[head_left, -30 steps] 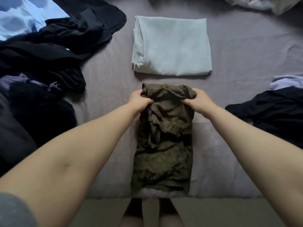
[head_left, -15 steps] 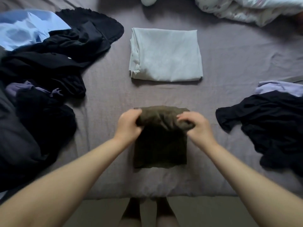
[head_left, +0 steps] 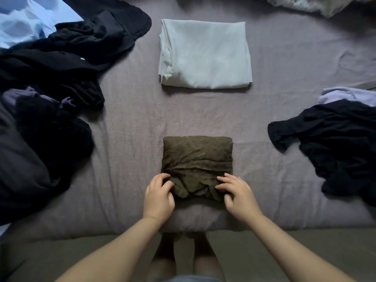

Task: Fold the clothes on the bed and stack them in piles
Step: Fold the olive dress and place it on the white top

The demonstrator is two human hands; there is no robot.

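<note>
The fingers of the left hand (head_left: 158,197) curl onto the near left corner of the olive garment (head_left: 197,166), their tips pressed into the bunched cloth; whether the thumb pinches the edge is hidden under the palm. The right hand (head_left: 237,195) lies on the near right corner with fingers spread and nearly straight, tips on the cloth and thumb down beside the edge. The garment is folded into a compact, creased rectangle near the front edge of the bed (head_left: 130,143), whose sheet is mauve. Its near hem is rumpled between the two hands, and how many layers lie beneath cannot be made out.

Farther back, well apart from it, a pale folded cloth (head_left: 205,55) lies flat. On the left is a heap of dark clothes (head_left: 53,82), cut off by the frame edge, too dark to separate into single items, with a light blue garment (head_left: 28,21) at its far corner and a bit of purple fabric (head_left: 24,94) showing through. On the right, a dark garment (head_left: 337,147) lies crumpled, partly out of frame, overlapping a lilac piece (head_left: 345,96). A pale, blurred bundle (head_left: 317,3) is clipped at the top right.
</note>
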